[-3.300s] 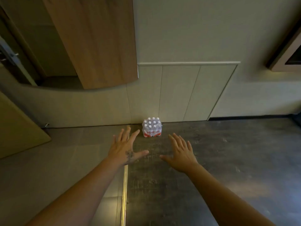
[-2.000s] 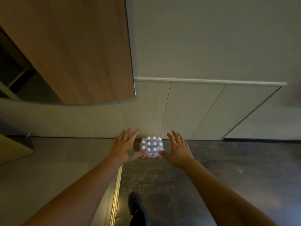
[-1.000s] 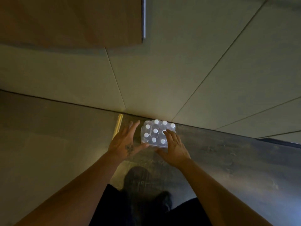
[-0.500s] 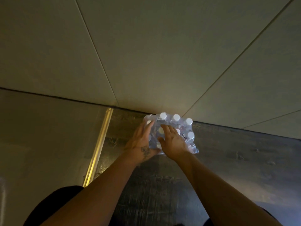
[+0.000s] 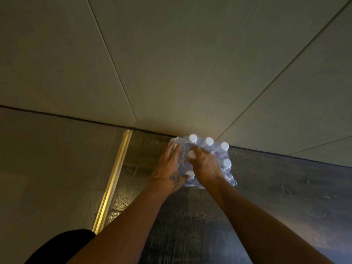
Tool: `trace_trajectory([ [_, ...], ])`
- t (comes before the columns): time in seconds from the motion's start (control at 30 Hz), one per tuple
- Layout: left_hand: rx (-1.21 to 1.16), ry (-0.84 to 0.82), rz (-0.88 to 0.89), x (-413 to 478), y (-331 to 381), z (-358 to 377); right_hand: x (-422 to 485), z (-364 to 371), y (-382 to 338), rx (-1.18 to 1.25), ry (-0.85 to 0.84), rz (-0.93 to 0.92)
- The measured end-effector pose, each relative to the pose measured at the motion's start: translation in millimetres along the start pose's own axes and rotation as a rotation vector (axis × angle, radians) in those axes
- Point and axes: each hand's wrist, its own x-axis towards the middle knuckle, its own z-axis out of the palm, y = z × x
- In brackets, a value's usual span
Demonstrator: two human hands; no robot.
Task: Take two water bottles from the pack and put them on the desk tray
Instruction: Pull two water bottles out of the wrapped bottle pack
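Note:
A shrink-wrapped pack of water bottles [image 5: 221, 157] with white caps stands on the dark floor against the panelled wall. My left hand [image 5: 169, 168] lies on the pack's left side, fingers pressed on the plastic wrap. My right hand [image 5: 204, 164] rests on top of the pack, fingers curled into the wrap among the caps. Several caps show along the far and right edges; the near ones are partly hidden by my hands. No desk tray is in view.
A pale panelled wall [image 5: 171, 73] rises directly behind the pack. A brass floor strip [image 5: 114, 180] runs left of my arms, with lighter flooring [image 5: 47, 168] beyond it. My dark-clothed knee [image 5: 62, 246] shows at the bottom left.
I have crouched down to the pack over the last seconds. Both hands went from hovering apart to lying on the pack, and the right fingers now dig further into the wrap.

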Motion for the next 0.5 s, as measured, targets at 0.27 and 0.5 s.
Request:
trace_trajectory([
  [0.27, -0.125, -0.024, -0.031, -5, 10, -17, -26, -100, -10, 0.206, 0.333, 0.013],
  [0.5, -0.115, -0.014, 0.03, 7, 39, -29, -42, -166, -26, 0.375, 0.514, -0.044],
])
